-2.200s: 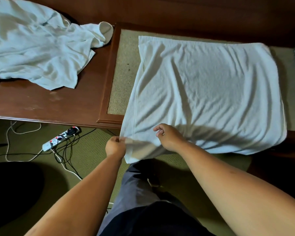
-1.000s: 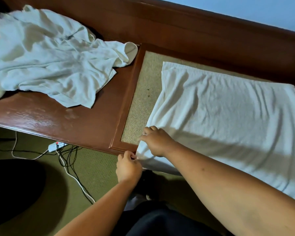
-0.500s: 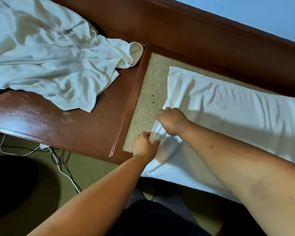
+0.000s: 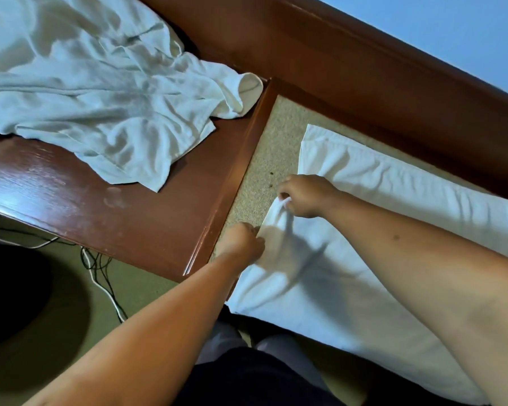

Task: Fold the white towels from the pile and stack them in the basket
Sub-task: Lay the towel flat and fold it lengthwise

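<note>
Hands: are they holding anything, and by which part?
Yes, the spread white towel. The right hand pinches its left edge; the left hand grips the same edge nearer the person.

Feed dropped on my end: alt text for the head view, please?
The left hand and right hand pinch the left edge of a white towel spread on the beige inset of a wooden bench. A rumpled towel pile lies on the wood to its left; cables trail on the floor below.

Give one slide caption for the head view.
The left hand and right hand pinch the towel edge near the pile.
</note>
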Demonstrator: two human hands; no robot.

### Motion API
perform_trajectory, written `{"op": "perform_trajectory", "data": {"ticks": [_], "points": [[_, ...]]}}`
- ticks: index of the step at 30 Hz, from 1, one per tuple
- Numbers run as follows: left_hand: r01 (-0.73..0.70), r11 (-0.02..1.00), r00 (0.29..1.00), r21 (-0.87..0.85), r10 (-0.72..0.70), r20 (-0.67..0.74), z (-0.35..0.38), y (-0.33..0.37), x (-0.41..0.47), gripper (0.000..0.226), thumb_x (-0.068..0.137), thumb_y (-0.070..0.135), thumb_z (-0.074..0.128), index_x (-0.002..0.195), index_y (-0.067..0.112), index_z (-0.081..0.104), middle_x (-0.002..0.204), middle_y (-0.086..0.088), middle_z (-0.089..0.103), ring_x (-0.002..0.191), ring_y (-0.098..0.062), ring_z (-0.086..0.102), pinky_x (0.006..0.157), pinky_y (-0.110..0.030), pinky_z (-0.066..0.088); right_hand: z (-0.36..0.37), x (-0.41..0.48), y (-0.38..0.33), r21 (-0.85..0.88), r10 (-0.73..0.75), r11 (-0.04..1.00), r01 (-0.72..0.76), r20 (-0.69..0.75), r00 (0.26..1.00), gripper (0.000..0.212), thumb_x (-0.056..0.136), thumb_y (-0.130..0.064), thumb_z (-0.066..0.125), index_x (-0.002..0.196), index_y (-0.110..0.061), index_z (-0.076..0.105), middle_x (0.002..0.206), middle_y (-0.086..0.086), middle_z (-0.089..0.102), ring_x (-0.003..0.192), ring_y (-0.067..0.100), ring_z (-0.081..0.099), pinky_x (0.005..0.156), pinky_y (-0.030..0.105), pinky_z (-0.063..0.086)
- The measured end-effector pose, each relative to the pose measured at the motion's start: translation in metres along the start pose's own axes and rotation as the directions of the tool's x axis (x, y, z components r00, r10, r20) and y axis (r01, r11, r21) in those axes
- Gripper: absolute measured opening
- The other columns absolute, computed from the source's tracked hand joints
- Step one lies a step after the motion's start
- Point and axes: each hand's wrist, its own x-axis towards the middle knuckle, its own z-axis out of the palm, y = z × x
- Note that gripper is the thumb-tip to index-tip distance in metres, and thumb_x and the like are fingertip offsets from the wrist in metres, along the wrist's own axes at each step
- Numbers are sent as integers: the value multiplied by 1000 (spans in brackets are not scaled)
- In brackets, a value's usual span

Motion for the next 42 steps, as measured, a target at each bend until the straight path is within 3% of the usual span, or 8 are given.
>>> {"op": "perform_trajectory", "data": {"ticks": [3,9,16,21,29,34,38,42], "points": [[-24,1000,997,-12,24,70,-4,10,5,27,86,35,63,69,16,55,71,-1,58,76,-27,61,53,-29,35,-10,15,16,149,74,987,-59,-94,993,18,86,-16,50,89,-27,63,99,-8,61,92,21,61,75,35,51],[65,957,984,-283,-15,176,-3,31,27,34,82,46,75,98,16,69,91,-1,68,76,-16,61,64,-27,44,-38,36,61,-315,-21,948,40,65,998,58,88,-10,56,140,-32,45,131,2,44,108,29,57,71,34,38],[3,971,998,-239,11,57,4,49,40,21,83,33,78,86,19,62,80,3,61,69,-14,56,55,-26,38,-79,75,72,-468,-82,871,150,163,983,15,85,-8,57,90,-21,62,103,5,62,84,28,58,62,32,41],[-48,975,995,-218,27,-101,4,48,38,22,89,32,71,84,17,55,72,6,51,75,-21,50,63,-28,32,-98,94,82,-357,-73,933,41,-76,994,12,97,-24,58,105,-18,64,116,8,58,105,35,60,68,37,41],[-66,991,997,-120,62,-36,-5,41,38,22,92,34,69,95,13,61,89,-2,60,79,-22,54,58,-28,34,-82,88,82,-193,48,975,-107,-287,957,10,97,-13,52,104,-11,59,114,17,54,95,42,60,77,42,48],[-64,993,994,-100,55,-97,6,30,22,27,92,39,68,95,13,60,87,-1,60,82,-24,56,64,-30,35,-24,68,56,38,125,992,-120,-379,917,58,82,5,62,134,-14,47,149,19,31,109,43,59,83,48,55],[-99,994,995,-54,101,17,10,6,3,34,83,46,76,97,18,62,88,3,63,79,-17,58,60,-28,38,34,24,14,335,293,930,-151,-428,855,60,82,-1,61,139,-13,48,151,19,31,124,40,50,98,43,48],[-160,981,968,107,134,214,13,-27,-23,28,79,37,80,91,21,61,82,5,60,75,-16,56,57,-28,39,95,-44,-34,544,416,824,-155,-396,819,51,78,-5,65,128,-10,59,134,18,45,119,38,53,95,46,51]]}}
